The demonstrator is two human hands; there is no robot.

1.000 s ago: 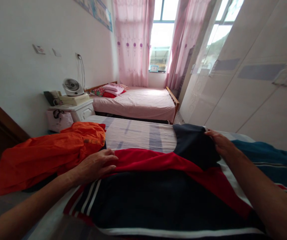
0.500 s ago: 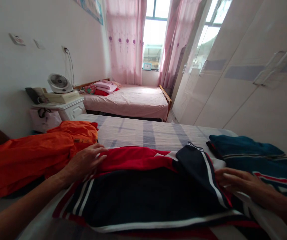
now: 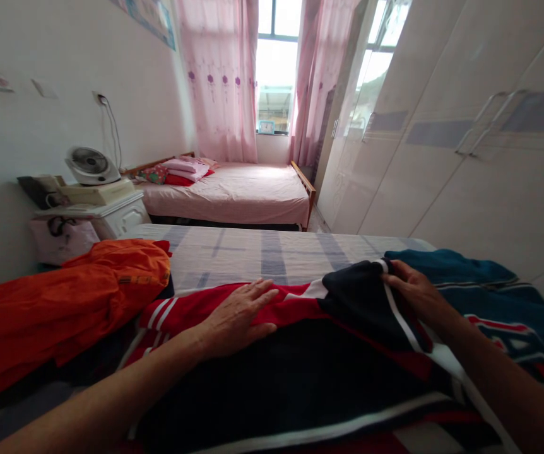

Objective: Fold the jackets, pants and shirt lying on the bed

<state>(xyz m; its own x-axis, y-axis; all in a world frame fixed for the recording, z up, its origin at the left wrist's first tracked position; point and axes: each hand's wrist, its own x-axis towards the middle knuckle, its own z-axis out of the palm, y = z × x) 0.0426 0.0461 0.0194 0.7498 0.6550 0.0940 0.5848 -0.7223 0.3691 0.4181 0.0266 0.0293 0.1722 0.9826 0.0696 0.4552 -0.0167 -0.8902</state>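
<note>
Navy-and-red sports top (image 3: 300, 372): nearest, spread on the striped bedsheet (image 3: 234, 252), one dark, white-edged part folded over at the right.
Left hand (image 3: 241, 315): palm down on the red part, fingers slightly apart, grip clamped on nothing.
Right hand (image 3: 411, 290): grip pinched together on the white edge of the folded part.
Orange garment (image 3: 111, 271): left of the top.
Teal garment (image 3: 475, 277): right, beyond the right forearm.
Nightstand (image 3: 125, 217): past the bedsheet, carrying a box (image 3: 99, 192) with a fan (image 3: 91, 164) on it.
Far bed (image 3: 243, 189): pink-sheeted, before the curtained window (image 3: 277, 63).
</note>
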